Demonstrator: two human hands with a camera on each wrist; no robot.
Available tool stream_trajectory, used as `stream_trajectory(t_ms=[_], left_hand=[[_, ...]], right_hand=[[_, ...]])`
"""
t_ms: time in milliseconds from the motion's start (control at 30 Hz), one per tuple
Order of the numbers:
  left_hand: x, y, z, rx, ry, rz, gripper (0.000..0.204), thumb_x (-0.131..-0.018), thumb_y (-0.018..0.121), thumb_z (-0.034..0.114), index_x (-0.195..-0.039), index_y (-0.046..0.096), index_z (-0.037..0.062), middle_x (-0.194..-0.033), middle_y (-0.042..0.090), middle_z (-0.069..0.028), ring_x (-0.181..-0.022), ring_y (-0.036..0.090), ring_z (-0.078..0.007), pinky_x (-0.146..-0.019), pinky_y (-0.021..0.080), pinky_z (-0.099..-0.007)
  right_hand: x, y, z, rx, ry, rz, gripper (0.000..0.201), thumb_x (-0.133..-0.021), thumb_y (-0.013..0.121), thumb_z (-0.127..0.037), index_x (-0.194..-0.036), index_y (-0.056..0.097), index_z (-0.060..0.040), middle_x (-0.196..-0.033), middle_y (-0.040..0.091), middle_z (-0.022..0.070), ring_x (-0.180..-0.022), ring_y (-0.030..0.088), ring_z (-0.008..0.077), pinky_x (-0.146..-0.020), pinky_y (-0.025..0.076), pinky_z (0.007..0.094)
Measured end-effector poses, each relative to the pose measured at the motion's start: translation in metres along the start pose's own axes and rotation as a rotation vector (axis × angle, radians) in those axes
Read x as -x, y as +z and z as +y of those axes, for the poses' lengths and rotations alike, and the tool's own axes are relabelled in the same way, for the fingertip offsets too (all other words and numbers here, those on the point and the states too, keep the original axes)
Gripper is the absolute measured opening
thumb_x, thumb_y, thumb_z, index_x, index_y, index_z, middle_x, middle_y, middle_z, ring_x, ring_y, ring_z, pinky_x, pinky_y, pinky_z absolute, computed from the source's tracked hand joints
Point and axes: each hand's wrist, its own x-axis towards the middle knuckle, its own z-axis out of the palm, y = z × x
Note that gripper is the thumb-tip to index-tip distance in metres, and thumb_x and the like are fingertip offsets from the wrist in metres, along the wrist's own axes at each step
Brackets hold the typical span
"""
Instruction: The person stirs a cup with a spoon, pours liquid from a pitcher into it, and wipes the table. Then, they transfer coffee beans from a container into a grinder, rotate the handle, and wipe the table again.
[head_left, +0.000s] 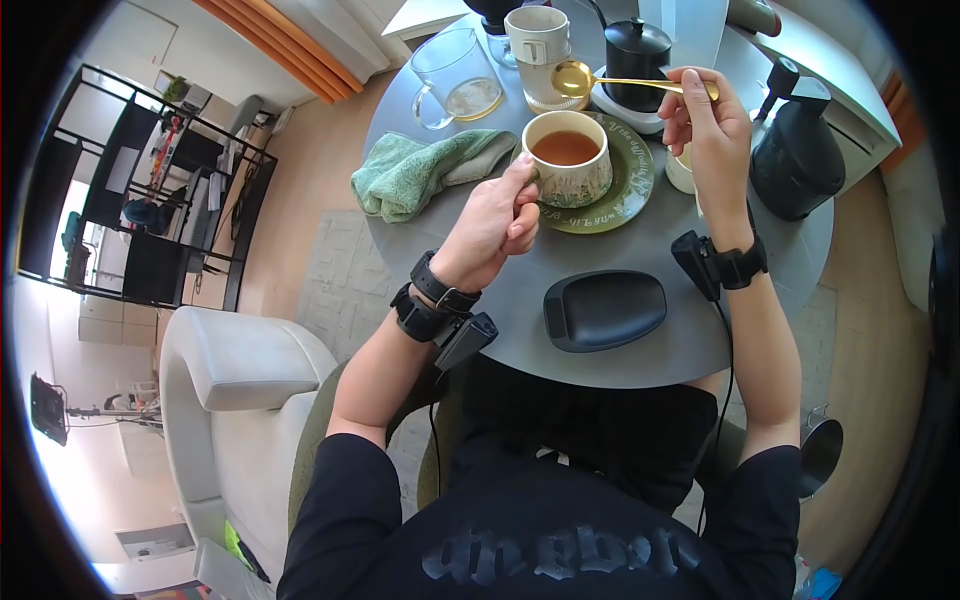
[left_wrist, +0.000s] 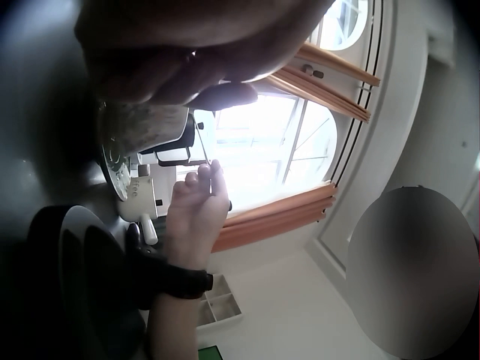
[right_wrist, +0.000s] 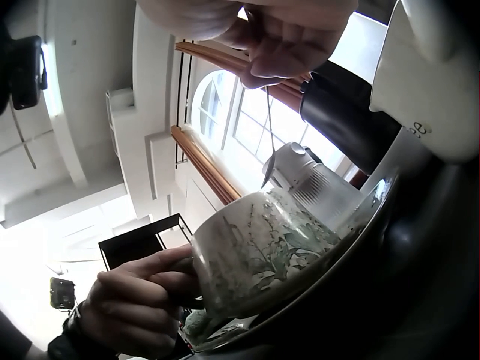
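A patterned teacup (head_left: 575,180) with brown tea in it stands on a green saucer (head_left: 632,170) with lettering round its rim. My left hand (head_left: 490,222) pinches the cup's handle from the left, as the right wrist view also shows at the cup (right_wrist: 259,251). Above and right of the cup, my right hand (head_left: 712,125) holds a gold spoon (head_left: 630,83) by its handle end. The spoon's bowl points left and hangs over the far side of the cup, clear of the tea.
A green towel (head_left: 410,178) and a glass mug (head_left: 458,80) lie left of the saucer. Behind it stand a ribbed white cup (head_left: 540,50) and a black canister (head_left: 637,60). A black oval object (head_left: 605,310) lies in front; a black kettle (head_left: 797,155) stands at the right.
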Motion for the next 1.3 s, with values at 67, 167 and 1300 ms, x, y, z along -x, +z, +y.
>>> stream_trajectory(t_ms=[67,167,1300], left_hand=[[-0.004,0.001,-0.002,-0.002,-0.019,-0.018,0.045,-0.110,0.040,0.049,-0.079,0.038,0.0154,-0.050,0.033,0.0080,-0.043,0.026,-0.0072,-0.046,0.024,-0.0242],[-0.006,0.004,-0.004,-0.006,-0.024,-0.025,0.045,-0.110,0.040,0.050,-0.080,0.039,0.0148,-0.052,0.034,0.0077,-0.044,0.027,-0.0068,-0.046,0.025,-0.0232],[0.009,-0.045,-0.003,-0.261,0.341,0.107,0.021,-0.105,0.057,0.025,-0.107,0.060,0.0045,-0.069,0.058,0.0000,-0.056,0.052,-0.0066,-0.053,0.040,-0.0205]], right_hand=[[0.001,0.001,-0.002,-0.003,0.006,-0.006,0.025,-0.108,0.051,-0.024,-0.109,0.066,-0.0036,-0.077,0.067,0.0024,-0.057,0.056,0.0025,-0.048,0.041,0.0168],[0.002,0.002,-0.003,0.006,0.006,-0.013,0.025,-0.108,0.051,-0.024,-0.109,0.066,-0.0034,-0.077,0.066,0.0027,-0.057,0.056,0.0026,-0.048,0.041,0.0169],[0.007,0.004,-0.007,0.032,0.023,-0.093,0.027,-0.104,0.059,-0.029,-0.097,0.068,-0.0035,-0.064,0.057,-0.0026,-0.053,0.051,0.0026,-0.048,0.038,0.0179]])
